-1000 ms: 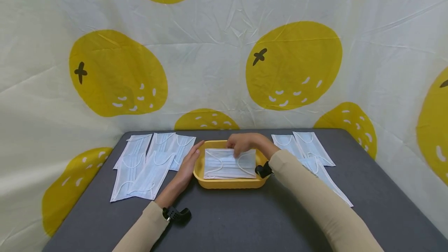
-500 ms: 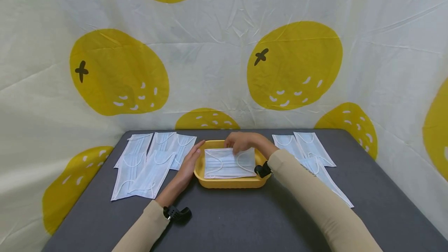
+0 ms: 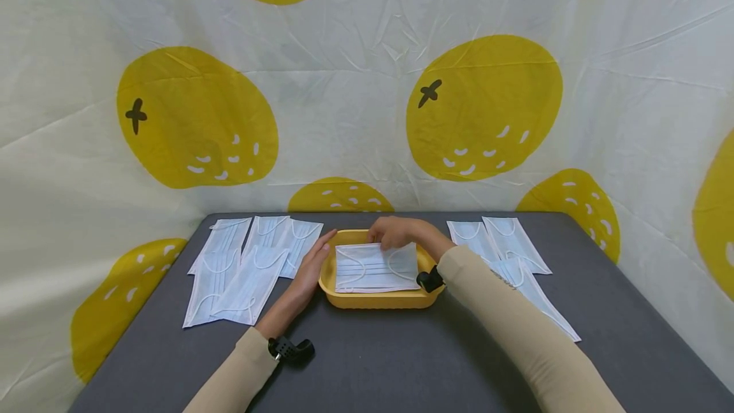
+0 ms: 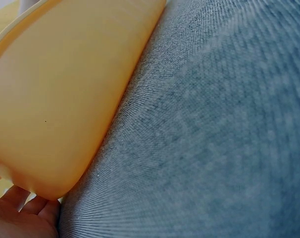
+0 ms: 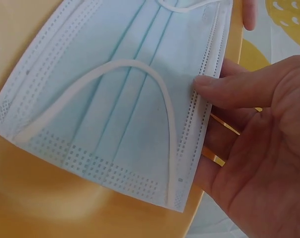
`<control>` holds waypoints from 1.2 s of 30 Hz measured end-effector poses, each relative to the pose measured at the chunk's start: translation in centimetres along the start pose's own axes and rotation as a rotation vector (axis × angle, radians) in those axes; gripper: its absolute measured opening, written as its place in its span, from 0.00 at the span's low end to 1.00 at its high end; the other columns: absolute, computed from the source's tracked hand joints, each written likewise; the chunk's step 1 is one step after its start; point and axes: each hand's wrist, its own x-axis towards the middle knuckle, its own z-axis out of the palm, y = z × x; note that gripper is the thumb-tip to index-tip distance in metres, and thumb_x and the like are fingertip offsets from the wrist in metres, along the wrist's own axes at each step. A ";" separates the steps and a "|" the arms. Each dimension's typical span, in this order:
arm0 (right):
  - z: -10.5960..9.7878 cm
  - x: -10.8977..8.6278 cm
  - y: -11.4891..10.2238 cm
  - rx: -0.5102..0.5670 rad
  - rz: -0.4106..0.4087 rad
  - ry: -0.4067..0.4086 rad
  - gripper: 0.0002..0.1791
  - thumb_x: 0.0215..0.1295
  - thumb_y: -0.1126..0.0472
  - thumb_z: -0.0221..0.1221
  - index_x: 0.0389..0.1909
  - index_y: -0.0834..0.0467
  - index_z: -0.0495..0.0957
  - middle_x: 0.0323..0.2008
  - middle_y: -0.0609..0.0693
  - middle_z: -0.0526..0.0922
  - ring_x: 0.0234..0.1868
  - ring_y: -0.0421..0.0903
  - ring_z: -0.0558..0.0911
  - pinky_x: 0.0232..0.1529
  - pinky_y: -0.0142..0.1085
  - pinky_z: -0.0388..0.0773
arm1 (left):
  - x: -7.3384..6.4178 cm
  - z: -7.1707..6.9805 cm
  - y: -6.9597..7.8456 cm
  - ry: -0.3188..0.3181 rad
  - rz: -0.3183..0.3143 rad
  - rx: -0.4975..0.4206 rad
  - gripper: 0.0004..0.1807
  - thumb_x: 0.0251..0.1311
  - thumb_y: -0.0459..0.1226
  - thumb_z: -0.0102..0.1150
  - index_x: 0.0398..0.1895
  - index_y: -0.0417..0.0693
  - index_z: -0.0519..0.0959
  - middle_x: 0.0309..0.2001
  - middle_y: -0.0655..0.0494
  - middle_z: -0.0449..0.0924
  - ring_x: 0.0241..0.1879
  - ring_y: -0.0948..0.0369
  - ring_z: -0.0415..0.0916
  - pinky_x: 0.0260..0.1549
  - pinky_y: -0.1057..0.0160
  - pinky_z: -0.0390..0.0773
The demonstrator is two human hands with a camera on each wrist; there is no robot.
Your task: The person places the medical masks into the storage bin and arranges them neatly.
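Observation:
A yellow plastic basket stands on the dark table, with light blue disposable face masks lying flat inside. My left hand rests along the basket's left side with its fingers extended; in the left wrist view the fingers touch the outer wall. Reaching over from the right, my right hand pinches the far long edge of the top face mask. Its thumb presses on the upper face while the other fingers go beneath. White ear loops lie across the mask. How many masks are gripped cannot be told.
On the left of the table, several face masks lie overlapping. More masks lie on the right, partly behind my right sleeve. A white curtain with yellow fruit prints hangs behind the table's far edge.
Both hands stay almost where they were, the right one still at the mask's far edge. The whole view has shifted very slightly.

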 end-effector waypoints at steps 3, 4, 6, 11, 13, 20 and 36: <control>0.1 0.1 0.1 -0.001 0.000 0.014 0.21 0.70 0.73 0.51 0.61 0.60 0.80 0.63 0.58 0.81 0.66 0.55 0.78 0.65 0.46 0.77 | 0.0 0.0 0.0 0.002 0.005 0.000 0.27 0.84 0.45 0.30 0.82 0.55 0.58 0.83 0.50 0.53 0.81 0.49 0.50 0.80 0.43 0.49; 0.1 0.1 0.2 -0.003 -0.001 0.018 0.22 0.70 0.73 0.51 0.61 0.60 0.80 0.63 0.58 0.81 0.66 0.55 0.78 0.65 0.46 0.77 | 0.0 0.0 0.0 0.000 0.010 0.001 0.27 0.84 0.45 0.30 0.82 0.54 0.58 0.83 0.49 0.52 0.82 0.49 0.50 0.80 0.43 0.49; 0.2 0.2 0.2 -0.005 -0.002 0.024 0.22 0.70 0.73 0.50 0.61 0.59 0.80 0.63 0.58 0.81 0.66 0.55 0.78 0.65 0.46 0.77 | 0.1 0.1 0.0 0.002 0.012 0.002 0.27 0.84 0.44 0.31 0.82 0.54 0.58 0.83 0.49 0.52 0.82 0.49 0.49 0.80 0.43 0.48; 0.3 0.0 0.2 -0.003 0.001 0.042 0.23 0.69 0.74 0.48 0.60 0.58 0.81 0.62 0.57 0.81 0.65 0.53 0.78 0.66 0.47 0.76 | 0.0 0.1 -0.1 0.004 0.021 -0.006 0.27 0.84 0.44 0.31 0.82 0.53 0.58 0.82 0.50 0.53 0.82 0.49 0.49 0.80 0.44 0.49; 0.4 0.0 0.1 -0.002 0.000 0.049 0.24 0.68 0.75 0.47 0.60 0.59 0.81 0.61 0.56 0.82 0.64 0.53 0.78 0.67 0.47 0.76 | 0.0 0.1 -0.1 0.005 0.021 -0.005 0.27 0.84 0.44 0.31 0.82 0.54 0.58 0.82 0.50 0.53 0.82 0.50 0.49 0.80 0.44 0.49; 0.6 0.0 0.2 -0.003 0.003 0.067 0.25 0.68 0.75 0.45 0.58 0.58 0.83 0.58 0.55 0.83 0.56 0.48 0.77 0.64 0.45 0.76 | 0.1 0.1 -0.2 0.007 0.004 0.009 0.27 0.84 0.45 0.31 0.82 0.55 0.58 0.83 0.50 0.52 0.82 0.49 0.49 0.81 0.42 0.48; 0.9 -0.1 0.4 -0.019 0.027 0.083 0.24 0.70 0.73 0.44 0.59 0.58 0.82 0.64 0.57 0.77 0.66 0.53 0.75 0.69 0.49 0.73 | 0.1 0.2 -0.2 0.007 0.005 0.024 0.27 0.84 0.44 0.30 0.82 0.54 0.58 0.83 0.50 0.52 0.82 0.48 0.47 0.81 0.41 0.46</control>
